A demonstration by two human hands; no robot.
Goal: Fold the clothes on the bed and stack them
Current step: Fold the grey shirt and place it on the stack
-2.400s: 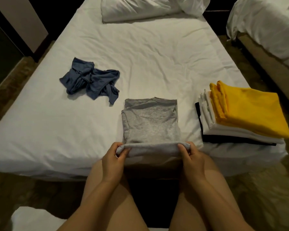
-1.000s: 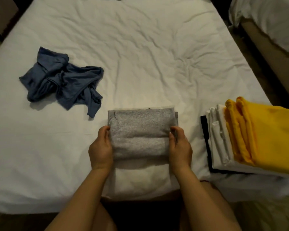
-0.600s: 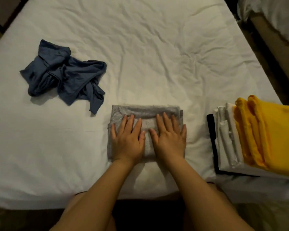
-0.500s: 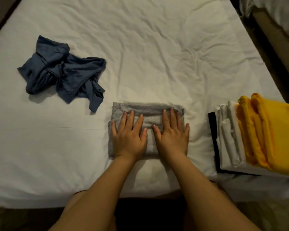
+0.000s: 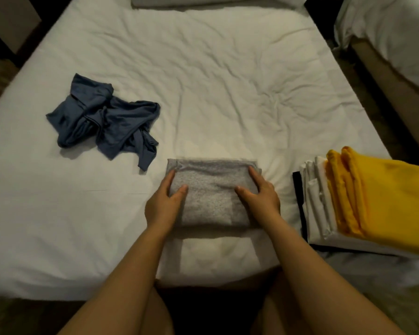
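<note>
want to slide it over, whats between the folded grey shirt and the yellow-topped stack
In the head view, only bare wrinkled sheet lies between the grey shirt and the stack; the right hand grips the shirt's edge there.

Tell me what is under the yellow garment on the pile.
Under the yellow garment lie folded white clothes, then a black piece at the bottom. Only their left edges show; the yellow garment covers the rest, so their number is unclear.
</note>
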